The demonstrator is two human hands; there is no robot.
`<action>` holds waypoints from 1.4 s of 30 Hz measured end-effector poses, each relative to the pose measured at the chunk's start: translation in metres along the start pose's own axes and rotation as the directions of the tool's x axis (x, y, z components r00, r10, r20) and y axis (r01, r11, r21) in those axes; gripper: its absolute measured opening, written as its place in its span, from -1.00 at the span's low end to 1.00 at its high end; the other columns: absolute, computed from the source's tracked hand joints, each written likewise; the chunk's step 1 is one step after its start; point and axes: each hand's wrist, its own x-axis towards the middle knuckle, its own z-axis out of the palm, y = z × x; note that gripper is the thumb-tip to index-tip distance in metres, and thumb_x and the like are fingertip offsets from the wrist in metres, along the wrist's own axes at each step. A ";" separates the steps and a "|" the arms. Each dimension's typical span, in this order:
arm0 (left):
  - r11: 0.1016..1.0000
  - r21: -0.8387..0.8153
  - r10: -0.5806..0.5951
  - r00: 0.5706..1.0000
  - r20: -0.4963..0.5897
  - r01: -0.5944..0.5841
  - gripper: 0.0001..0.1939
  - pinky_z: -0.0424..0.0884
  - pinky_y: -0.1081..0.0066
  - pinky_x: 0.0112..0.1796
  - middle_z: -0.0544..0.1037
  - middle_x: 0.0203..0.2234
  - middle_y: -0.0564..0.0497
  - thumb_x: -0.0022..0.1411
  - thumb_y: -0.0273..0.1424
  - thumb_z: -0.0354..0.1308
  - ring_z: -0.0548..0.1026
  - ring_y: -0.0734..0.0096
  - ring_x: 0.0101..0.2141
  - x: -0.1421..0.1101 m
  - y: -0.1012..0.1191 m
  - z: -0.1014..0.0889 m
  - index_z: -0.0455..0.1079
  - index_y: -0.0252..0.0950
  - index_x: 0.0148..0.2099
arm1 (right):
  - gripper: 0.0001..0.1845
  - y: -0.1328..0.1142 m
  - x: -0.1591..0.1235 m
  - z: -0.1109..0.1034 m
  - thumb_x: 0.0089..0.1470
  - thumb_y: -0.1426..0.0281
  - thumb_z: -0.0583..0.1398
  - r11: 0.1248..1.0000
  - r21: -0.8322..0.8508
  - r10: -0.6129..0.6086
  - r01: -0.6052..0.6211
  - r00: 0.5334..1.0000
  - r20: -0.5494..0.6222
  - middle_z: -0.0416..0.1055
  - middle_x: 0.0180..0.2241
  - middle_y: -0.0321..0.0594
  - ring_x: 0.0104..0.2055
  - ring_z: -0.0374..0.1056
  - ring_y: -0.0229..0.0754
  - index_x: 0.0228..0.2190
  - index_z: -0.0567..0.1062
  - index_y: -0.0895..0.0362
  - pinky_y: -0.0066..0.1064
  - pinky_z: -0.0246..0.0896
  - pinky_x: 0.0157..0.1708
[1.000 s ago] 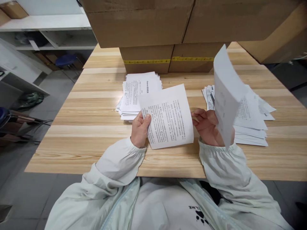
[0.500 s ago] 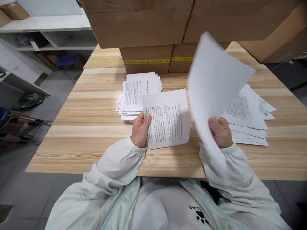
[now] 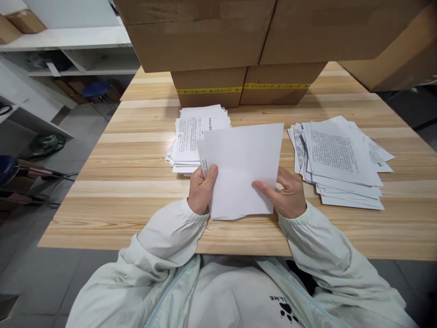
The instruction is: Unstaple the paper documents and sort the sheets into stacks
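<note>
The papers (image 3: 244, 159) are up in front of me, over the near part of the table (image 3: 119, 191), a blank white face uppermost and a strip of print peeping out at the left edge. My left hand (image 3: 200, 190) pinches that side, thumb on top, fingers mostly out of sight. My right hand (image 3: 290, 196) has the other side, thumb laid on the blank face, fingertips hidden behind; both grips are closed down to the paper's thickness. I'd judge this step to be gathering sheets into one handful; evening the edges would call for a light hold on both sides, as they don't match at the left. Just beyond is the left pile (image 3: 189, 136), partly covered from view by my papers; whether they touch I cannot tell. The right pile (image 3: 336, 150) lies fanned and ragged, apart from my hand. Stacked cardboard boxes (image 3: 198, 41) block the far side, clear of my hands
</note>
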 end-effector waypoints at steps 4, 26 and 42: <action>0.977 0.176 0.121 0.993 0.009 -0.121 -0.57 0.37 0.48 -0.42 0.53 -0.52 0.05 0.17 -0.01 0.24 0.44 0.48 -0.47 -0.005 0.006 -0.002 0.49 -0.33 -0.35 | -0.40 0.004 0.001 -0.001 -0.19 0.09 0.44 0.955 0.268 0.158 -0.131 0.984 -0.083 0.49 -0.16 -0.16 -0.20 0.44 -0.11 -0.12 0.48 0.04 -0.26 0.40 -0.24; 0.913 0.249 0.298 0.946 0.128 -0.322 -0.65 0.43 0.38 -0.21 0.63 -0.25 -0.07 0.17 -0.10 0.28 0.55 0.27 -0.26 -0.027 0.032 0.005 0.59 -0.25 -0.15 | -0.84 -0.020 -0.021 0.004 0.00 0.33 0.35 0.899 0.423 0.053 -0.114 0.987 0.153 0.54 -0.30 -0.27 -0.27 0.44 -0.14 -0.30 0.54 -0.01 -0.26 0.43 -0.29; 0.974 0.113 -0.220 0.933 0.284 0.196 -0.33 0.50 0.41 -0.33 0.63 -0.26 -0.02 0.15 -0.29 0.31 0.59 0.34 -0.34 -0.044 0.008 0.017 0.18 -0.21 0.27 | -0.54 -0.032 -0.062 -0.025 0.09 0.26 0.31 0.859 0.270 0.472 -0.435 0.877 -0.088 0.56 -0.10 -0.13 -0.15 0.53 -0.07 0.04 0.45 0.01 -0.31 0.50 -0.24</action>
